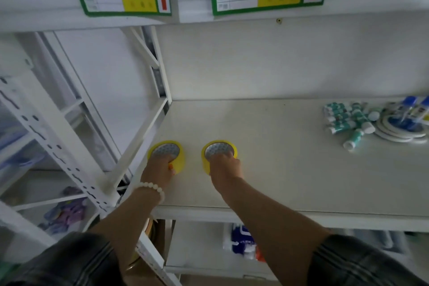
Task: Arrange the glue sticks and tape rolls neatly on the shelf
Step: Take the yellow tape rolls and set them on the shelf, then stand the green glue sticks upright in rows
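1. Gripping one yellow tape roll [167, 154] in the left hand [160, 166] and another yellow roll [219, 153] in the right hand [225, 165], fingers clamping each, both sitting on the shelf [278, 158] near its left end.
2. Lying well apart at right, the glue sticks [346, 121] and white tape rolls [399, 132] are forming a loose heap.
3. Risking a spill: the left roll is sitting near the shelf's open side, so a careless nudge could be tipping it off.
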